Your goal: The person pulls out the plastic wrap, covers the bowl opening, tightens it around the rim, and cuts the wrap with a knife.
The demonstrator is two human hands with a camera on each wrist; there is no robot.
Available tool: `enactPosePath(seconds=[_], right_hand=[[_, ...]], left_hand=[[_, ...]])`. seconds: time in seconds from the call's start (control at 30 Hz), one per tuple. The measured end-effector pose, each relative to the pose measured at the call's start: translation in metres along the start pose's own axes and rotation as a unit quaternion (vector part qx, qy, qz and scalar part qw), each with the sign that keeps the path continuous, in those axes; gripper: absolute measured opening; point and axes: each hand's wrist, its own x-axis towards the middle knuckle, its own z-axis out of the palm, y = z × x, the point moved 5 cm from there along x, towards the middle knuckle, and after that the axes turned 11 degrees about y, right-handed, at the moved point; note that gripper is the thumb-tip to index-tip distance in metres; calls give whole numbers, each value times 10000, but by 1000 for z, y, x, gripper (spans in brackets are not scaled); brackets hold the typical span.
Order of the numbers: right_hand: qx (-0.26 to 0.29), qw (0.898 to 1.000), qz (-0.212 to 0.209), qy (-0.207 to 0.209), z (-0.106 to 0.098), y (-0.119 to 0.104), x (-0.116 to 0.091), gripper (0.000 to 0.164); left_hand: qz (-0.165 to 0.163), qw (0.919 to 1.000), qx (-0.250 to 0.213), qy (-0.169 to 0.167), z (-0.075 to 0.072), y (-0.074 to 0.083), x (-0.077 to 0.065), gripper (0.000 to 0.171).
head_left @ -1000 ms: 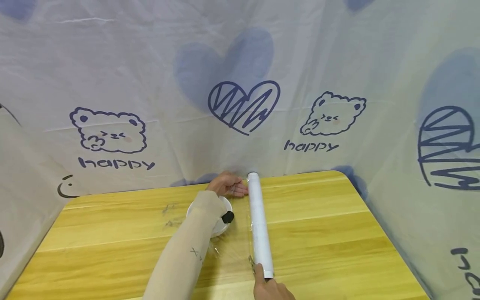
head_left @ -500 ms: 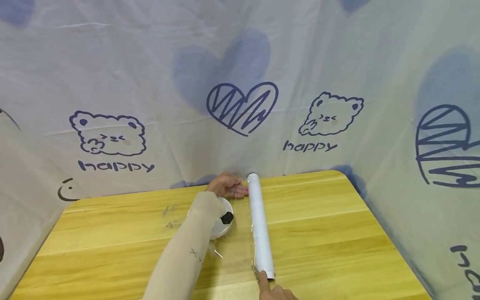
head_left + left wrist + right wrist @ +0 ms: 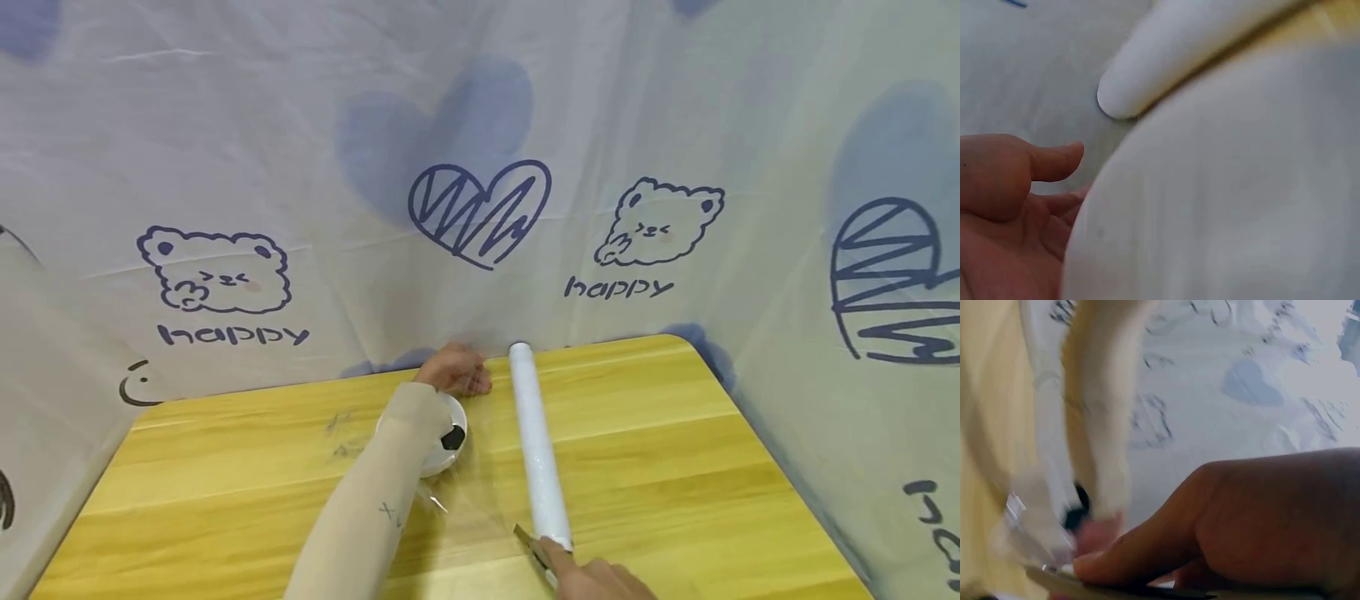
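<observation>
A long white roll of cling film [image 3: 538,442] lies lengthwise on the table. Clear film is spread to its left, hard to see against the wood. At the roll's near end, my right hand [image 3: 596,579] grips a knife [image 3: 531,546], its grey blade [image 3: 1054,578] pointing forward and left past the thumb. My left hand [image 3: 456,368] is left of the roll's far end, apart from it, with thumb and fingers loosely extended. Under the left forearm sits a white bowl [image 3: 459,408] with a black patch [image 3: 453,437], partly hidden by the sleeve; it fills much of the left wrist view.
The yellow wood-grain table [image 3: 675,467] reaches back to a pale printed cloth [image 3: 337,292], which also hangs along both sides. A small shiny strip [image 3: 437,503] shows just in front of the bowl. Faint dark marks [image 3: 341,433] show left of the forearm.
The roll has shifted right, leaving a gap between it and my left hand. My right hand and the knife have moved right along with its near end. The left hand has barely moved.
</observation>
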Motion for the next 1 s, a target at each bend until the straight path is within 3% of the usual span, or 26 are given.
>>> enactPosePath(seconds=[0.1,0.2,0.3,0.43,0.6,0.67,0.77,0.9,1.0], right_hand=[[-131,9986,-241,458,-37,6,5,48],[39,9963,-154,842,-63,19,18,38],[816,9894,74,1200,-78,43,37,34],[1736,9676,651,1712,-80,82,66,26],[2777,9273,1239,2183,-63,120,92,46],[3325,9080,1355,2158,-53,128,98,46],[4173,8790,1417,1823,-40,125,106,44],[5008,8456,1420,1184,-32,113,116,39],[5293,8310,1485,847,-30,109,120,39]], left_hand=[[490,9942,922,262,-8,6,-8,36],[968,9786,1729,557,-19,13,-18,38],[1476,9649,2069,664,-32,18,-33,37],[2093,9537,1993,835,-54,11,-60,46],[2704,9461,1157,1354,-78,-18,-99,42],[2758,9457,696,1574,-86,-36,-109,43],[2522,9521,-173,1719,-95,-64,-119,43],[2363,9515,-1331,1449,-100,-100,-120,49],[2332,9480,-1937,969,-95,-121,-121,53]])
